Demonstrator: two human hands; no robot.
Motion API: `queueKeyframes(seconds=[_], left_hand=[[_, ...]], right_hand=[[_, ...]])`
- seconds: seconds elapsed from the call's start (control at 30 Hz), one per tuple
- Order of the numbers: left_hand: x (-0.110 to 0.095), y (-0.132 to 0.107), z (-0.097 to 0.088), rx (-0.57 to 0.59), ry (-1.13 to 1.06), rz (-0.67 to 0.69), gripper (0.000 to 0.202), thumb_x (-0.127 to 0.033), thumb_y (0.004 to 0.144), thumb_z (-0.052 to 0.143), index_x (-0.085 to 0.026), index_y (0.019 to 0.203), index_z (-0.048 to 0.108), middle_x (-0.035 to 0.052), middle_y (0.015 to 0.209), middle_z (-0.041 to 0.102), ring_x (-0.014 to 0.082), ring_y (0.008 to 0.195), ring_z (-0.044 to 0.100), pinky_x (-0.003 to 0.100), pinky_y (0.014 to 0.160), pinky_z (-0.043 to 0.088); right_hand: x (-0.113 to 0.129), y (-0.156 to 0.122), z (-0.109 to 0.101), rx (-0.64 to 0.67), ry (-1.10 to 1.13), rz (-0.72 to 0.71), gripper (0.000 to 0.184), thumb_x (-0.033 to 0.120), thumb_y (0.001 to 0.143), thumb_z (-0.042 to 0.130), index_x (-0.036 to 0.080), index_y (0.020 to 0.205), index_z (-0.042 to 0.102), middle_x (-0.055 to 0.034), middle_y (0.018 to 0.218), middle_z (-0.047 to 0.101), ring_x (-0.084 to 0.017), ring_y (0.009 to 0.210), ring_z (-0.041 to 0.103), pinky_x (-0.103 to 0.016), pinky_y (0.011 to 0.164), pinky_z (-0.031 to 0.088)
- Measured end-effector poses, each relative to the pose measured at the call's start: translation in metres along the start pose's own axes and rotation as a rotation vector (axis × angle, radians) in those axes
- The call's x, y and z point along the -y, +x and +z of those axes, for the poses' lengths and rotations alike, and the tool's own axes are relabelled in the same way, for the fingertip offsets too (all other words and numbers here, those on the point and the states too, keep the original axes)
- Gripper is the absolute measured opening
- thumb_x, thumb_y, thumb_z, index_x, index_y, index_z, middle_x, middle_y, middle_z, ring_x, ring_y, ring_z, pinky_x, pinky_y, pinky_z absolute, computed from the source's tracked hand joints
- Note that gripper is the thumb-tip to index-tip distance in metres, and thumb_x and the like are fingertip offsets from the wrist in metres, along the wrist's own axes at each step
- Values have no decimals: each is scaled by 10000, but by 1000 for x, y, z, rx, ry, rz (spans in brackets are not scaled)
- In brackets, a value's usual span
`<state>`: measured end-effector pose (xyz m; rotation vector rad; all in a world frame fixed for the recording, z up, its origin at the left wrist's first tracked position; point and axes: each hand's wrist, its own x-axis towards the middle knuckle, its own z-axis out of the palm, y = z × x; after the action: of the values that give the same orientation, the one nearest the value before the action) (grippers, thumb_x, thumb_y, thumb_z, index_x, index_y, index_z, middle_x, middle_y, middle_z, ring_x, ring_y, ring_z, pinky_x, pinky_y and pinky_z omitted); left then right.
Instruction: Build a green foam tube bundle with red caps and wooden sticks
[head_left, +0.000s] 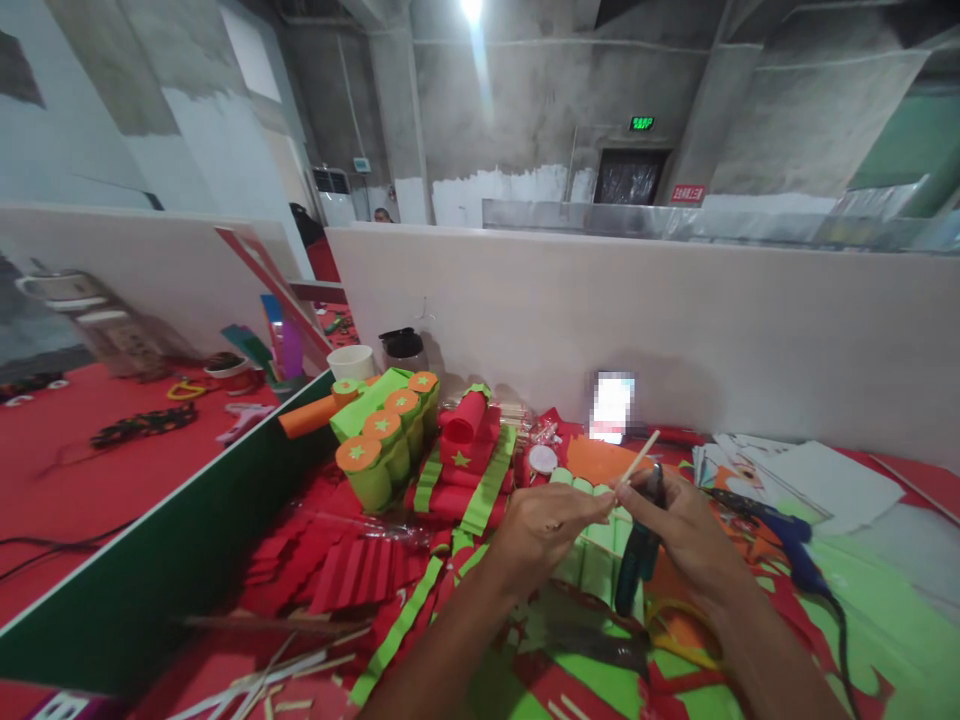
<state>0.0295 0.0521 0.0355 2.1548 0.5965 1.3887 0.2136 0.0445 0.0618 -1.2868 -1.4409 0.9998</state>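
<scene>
My left hand (pixel 544 530) is closed, its fingertips pinching a thin wooden stick (pixel 640 459) that slants up to the right. My right hand (pixel 679 525) is wrapped around dark-handled pliers (pixel 636 565), with the jaws pointing up beside the stick. Whether the jaws touch the stick I cannot tell. Beneath both hands lies a row of light green paper rolls (pixel 596 560), partly hidden. Close to my right forearm are yellow-handled scissors (pixel 686 632).
A red and green paper model (pixel 465 455) and a green and orange one (pixel 382 430) stand left of my hands. A blue glue gun (pixel 799 555) with a cord lies right. Loose sticks (pixel 277 680) and a dark green divider (pixel 187 520) are left. A phone (pixel 611 405) leans on the white partition (pixel 675 310).
</scene>
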Motion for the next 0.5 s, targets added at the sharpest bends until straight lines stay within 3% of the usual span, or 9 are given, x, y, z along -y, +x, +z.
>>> queueKeyframes(seconds=[0.17,0.27,0.4,0.5], left_hand=[[-13,7,4,-20,-113,-358,193,-220,852,556,-184,1008,664,63,929,705,160,843,656,249,768,515],[-19,12,7,-26,-227,-516,161,-219,817,594,-165,968,599,66,929,670,163,836,647,246,733,514],[-19,14,7,-33,-362,-618,213,-225,785,628,-170,962,523,53,888,637,143,745,634,231,641,506],[-16,13,8,-17,-447,-651,231,-241,779,638,-175,960,509,25,794,619,137,697,630,259,650,522]], right_hand=[[8,-2,-1,-122,-275,-57,308,466,719,671,160,730,646,-21,662,628,-178,637,565,-263,580,438],[13,-3,-1,-106,-405,-103,303,464,735,651,161,734,667,-25,663,649,-182,629,581,-267,587,441],[17,-5,0,-38,-488,-136,299,454,762,616,166,709,676,-25,652,652,-175,611,587,-257,558,431],[18,-6,1,-4,-499,-147,299,443,770,602,163,693,671,-27,641,646,-170,602,581,-254,544,421]])
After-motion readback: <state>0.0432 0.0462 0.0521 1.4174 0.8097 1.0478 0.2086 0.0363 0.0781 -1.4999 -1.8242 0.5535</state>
